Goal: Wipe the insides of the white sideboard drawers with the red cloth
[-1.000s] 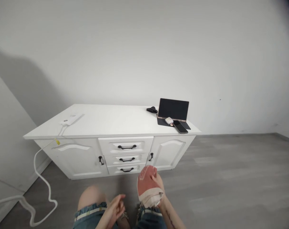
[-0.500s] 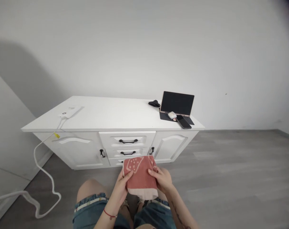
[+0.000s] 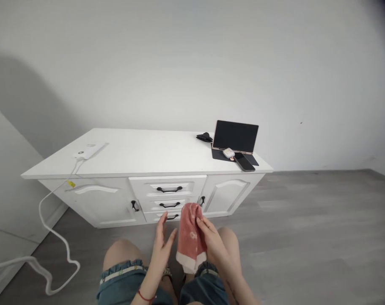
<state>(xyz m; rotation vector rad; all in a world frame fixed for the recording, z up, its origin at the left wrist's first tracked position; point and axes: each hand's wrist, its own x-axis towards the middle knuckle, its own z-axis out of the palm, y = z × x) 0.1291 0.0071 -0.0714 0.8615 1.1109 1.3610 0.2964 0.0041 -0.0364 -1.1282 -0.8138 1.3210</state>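
A small red towel (image 3: 191, 239) with a pale pattern and a white end band hangs in front of the drawers, above my knees. My right hand (image 3: 213, 241) pinches its right side, thumb on the near face, the other fingers partly hidden. The cloth droops in loose folds, its white band lowest. Just left of it, apart from the cloth, my left hand (image 3: 163, 245) holds nothing; its thumb and fingers are spread toward the towel.
Ahead stands a white cabinet (image 3: 141, 156) with black-handled drawers and doors. On its right end are a tablet (image 3: 235, 136), a phone (image 3: 244, 162), a small white case (image 3: 228, 153) and a black item (image 3: 204, 137). A white power strip (image 3: 89, 151) trails its cord (image 3: 65, 243) at left.
My left hand has let go of the towel and moved slightly left. The towel, spread flat between both hands before, now hangs narrower and folded from my right hand.
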